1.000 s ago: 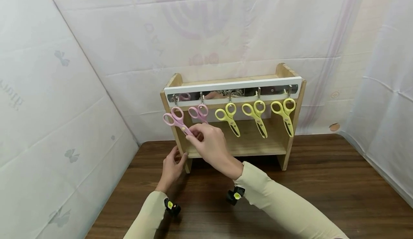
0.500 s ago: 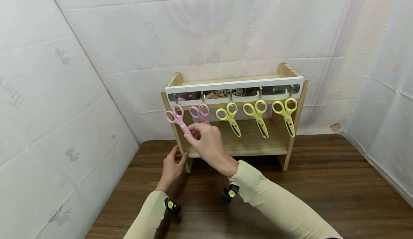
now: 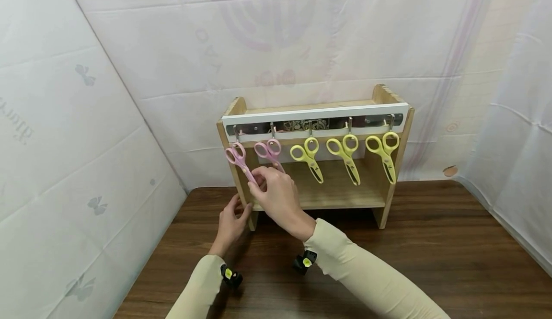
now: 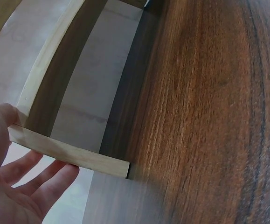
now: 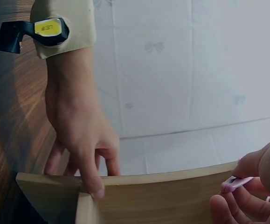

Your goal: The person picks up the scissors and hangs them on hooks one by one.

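My right hand (image 3: 279, 197) pinches a pair of pink scissors (image 3: 244, 168) by the blade end. Their handle rings point up at the leftmost hook of the rack (image 3: 316, 125); whether a ring sits on that hook I cannot tell. In the right wrist view, a bit of pink scissors (image 5: 232, 185) shows between thumb and fingers. My left hand (image 3: 230, 223) holds the left side panel (image 4: 74, 151) of the wooden shelf (image 3: 340, 185), thumb inside and fingers outside. Beside the held pair hangs a second pair of pink scissors (image 3: 268, 150), its blades partly behind my right hand.
Several hooks line the rack's metal strip. Yellow scissors hang from the middle hook (image 3: 310, 126) and the two to its right. The shelf stands on a dark wood table (image 3: 448, 252), with a white cloth wall (image 3: 172, 36) behind and at the sides.
The held pink scissors have shifted slightly right and away from me, so their rings now lie closer to the leftmost hook. The left hand stays on the panel.
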Action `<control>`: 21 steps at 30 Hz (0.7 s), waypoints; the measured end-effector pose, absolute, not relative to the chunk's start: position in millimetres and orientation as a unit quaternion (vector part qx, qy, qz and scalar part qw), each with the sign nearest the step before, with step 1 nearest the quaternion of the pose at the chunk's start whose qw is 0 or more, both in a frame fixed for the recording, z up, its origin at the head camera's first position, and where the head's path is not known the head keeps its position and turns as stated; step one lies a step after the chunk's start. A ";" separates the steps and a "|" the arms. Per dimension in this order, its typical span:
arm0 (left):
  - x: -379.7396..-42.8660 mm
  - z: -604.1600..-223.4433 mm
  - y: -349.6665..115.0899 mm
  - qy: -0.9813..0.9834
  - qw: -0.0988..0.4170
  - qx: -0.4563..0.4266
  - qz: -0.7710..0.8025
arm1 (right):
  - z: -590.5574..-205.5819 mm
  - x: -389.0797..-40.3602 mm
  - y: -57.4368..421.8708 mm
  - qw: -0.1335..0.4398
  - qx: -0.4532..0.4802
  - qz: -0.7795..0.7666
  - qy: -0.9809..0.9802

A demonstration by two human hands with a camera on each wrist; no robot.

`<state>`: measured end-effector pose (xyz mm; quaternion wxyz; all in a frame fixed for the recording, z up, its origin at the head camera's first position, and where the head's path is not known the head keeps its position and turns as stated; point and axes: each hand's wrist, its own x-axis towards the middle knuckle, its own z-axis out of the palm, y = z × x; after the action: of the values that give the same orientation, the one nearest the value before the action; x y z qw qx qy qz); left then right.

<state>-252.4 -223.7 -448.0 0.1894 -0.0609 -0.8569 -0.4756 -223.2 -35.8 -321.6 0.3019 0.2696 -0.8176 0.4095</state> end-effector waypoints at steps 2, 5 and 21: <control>-252.0 -448.1 -223.6 -0.857 0.189 -0.062 -0.476 | -325.3 -223.7 -36.8 0.300 0.269 0.407 -0.820; -251.9 -448.3 -223.8 -0.857 0.187 -0.063 -0.476 | -330.6 -224.1 -38.7 0.295 0.269 0.410 -0.820; -252.7 -449.0 -223.7 -0.856 0.192 -0.067 -0.476 | -349.4 -230.8 -46.8 0.289 0.261 0.420 -0.820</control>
<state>-252.7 -223.7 -449.0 0.1922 -0.0674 -0.8557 -0.4757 -230.8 -46.8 -349.4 0.2886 0.2607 -0.8201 0.4198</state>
